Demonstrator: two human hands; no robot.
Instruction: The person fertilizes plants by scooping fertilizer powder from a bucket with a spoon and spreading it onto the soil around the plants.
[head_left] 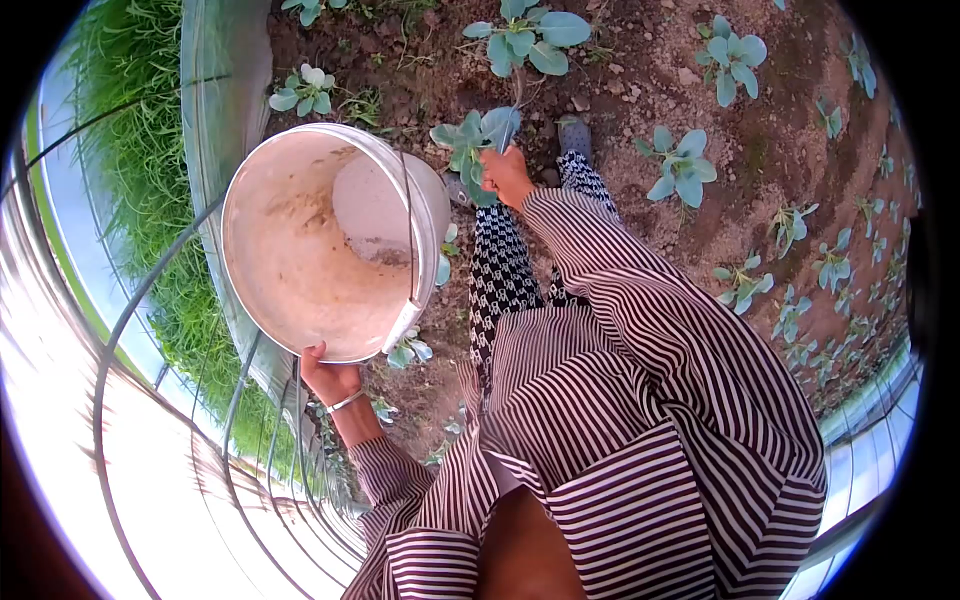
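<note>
My left hand (330, 374), with a bangle at the wrist, grips the rim of a large white bucket (280, 225). The bucket is tilted so its inside faces me, with pale residue on the bottom and brown smears on its wall. My right hand (507, 175) is closed beside a leafy plant (464, 148), to the right of the bucket. A grey-blue blade-like shape (505, 132) rises from the fingers; I cannot make out whether it is a tool or a leaf.
Brown soil (640, 240) bears rows of leafy young plants (684, 168), several on the right. Plastic sheeting (225, 110) and curved metal rods (150, 285) run along the left, with tall green grass (140, 160) beyond. My shoe (574, 135) rests on the soil.
</note>
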